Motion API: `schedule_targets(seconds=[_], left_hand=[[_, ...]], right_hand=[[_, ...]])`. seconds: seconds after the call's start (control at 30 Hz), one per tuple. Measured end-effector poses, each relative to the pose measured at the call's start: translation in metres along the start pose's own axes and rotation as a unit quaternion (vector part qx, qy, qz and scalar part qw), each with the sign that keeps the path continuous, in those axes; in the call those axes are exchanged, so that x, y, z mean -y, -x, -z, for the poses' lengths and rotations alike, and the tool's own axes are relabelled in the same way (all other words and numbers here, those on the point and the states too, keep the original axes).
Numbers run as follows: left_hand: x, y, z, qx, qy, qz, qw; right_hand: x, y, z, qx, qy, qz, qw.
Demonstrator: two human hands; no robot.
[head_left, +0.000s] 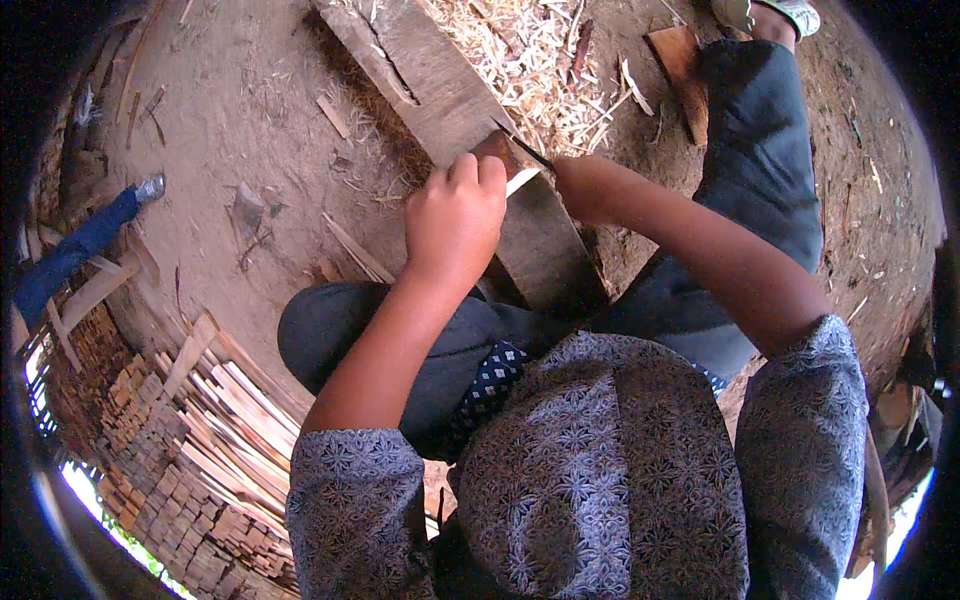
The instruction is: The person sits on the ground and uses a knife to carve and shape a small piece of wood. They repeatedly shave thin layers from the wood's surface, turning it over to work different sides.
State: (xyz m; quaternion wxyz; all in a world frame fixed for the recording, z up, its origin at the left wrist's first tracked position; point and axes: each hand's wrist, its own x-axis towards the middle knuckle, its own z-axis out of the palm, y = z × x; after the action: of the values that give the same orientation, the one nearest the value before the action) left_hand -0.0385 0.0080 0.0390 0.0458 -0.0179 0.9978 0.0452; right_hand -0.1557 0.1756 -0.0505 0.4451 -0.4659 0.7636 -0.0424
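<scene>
“Blue cloth first: what does it mark, far to the left of the plank (545, 245)?”

“It covers a co-worker's trouser leg (80, 243), well apart from the plank. Also left of the plank, nearer the person, are a stack of brown wood blocks (190, 520) and, just beside it, a bundle of pale sticks (235, 430).”

“Which features lie at the plank itself?”

“The left hand (455, 215) is over the plank, knuckles up, its fingers curled around one end of a pale strip (521, 181). The strip's free end projects over the plank, toward the right. A brown block (497, 148) sits on the plank at the left fingertips, partly hidden by them. Next, a dark, narrow knife (527, 149) slants over the plank's right side, close to the strip; whether they touch cannot be told.”

“And to the right?”

“Pale shavings (540, 80) lie heaped along the plank's right edge. The right hand (590, 190), just right of the plank, is closed around the knife, its fingers hiding the handle. Farther right of the plank, a reddish-brown board (680, 85) lies beside the person's own dark trouser leg (760, 150).”
</scene>
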Motion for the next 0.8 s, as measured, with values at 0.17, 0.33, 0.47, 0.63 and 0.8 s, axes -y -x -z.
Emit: schedule_targets(seconds=[0.17, 0.33, 0.47, 0.63, 0.8], left_hand=[[0.003, -0.001, -0.001, -0.013, 0.013, -0.005, 1.000], [0.000, 0.000, -0.001, -0.003, -0.001, -0.007, 1.000], [0.003, -0.005, -0.001, -0.041, -0.025, -0.015, 0.999], [0.000, -0.008, -0.001, -0.012, -0.001, -0.007, 1.000], [0.004, -0.006, 0.005, -0.006, -0.010, 0.006, 1.000]], right_hand=[[0.026, 0.060, 0.032, -0.091, -0.179, -0.018, 0.979], [0.026, 0.053, 0.032, -0.071, -0.105, -0.029, 0.992], [0.021, 0.033, 0.021, -0.073, -0.100, -0.033, 0.992], [0.002, -0.013, 0.000, -0.011, -0.002, 0.001, 1.000], [0.009, -0.012, 0.007, -0.041, -0.112, -0.062, 0.991]])
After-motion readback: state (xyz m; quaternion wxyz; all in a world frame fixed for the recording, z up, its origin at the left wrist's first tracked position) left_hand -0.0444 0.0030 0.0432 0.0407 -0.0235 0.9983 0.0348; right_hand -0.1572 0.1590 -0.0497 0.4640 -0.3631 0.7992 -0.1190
